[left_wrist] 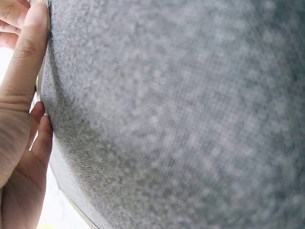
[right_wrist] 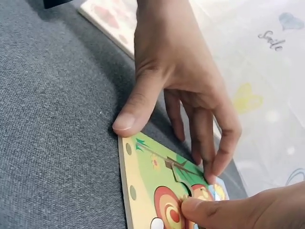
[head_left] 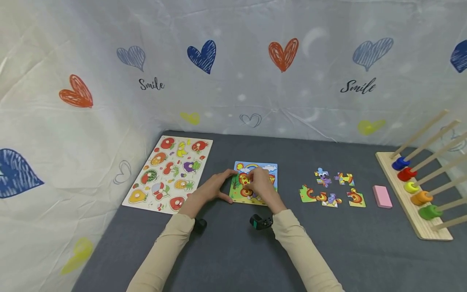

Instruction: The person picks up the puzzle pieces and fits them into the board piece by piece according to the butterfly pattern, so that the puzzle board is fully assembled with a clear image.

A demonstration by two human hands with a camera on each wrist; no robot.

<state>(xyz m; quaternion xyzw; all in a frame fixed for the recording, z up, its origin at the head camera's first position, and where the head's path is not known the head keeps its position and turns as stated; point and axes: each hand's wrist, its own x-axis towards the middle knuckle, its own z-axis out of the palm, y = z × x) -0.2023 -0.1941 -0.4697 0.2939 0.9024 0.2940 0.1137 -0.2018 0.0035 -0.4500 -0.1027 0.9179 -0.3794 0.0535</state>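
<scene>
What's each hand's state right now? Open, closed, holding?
Left hand: open, resting against the left edge of the puzzle.
Right hand: fingers curled over the puzzle; can't tell whether it's pinching anything.

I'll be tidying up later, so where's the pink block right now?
In the head view, the pink block lies on the right, between the loose puzzle pieces to its left and the wooden peg stand to its right.
</scene>
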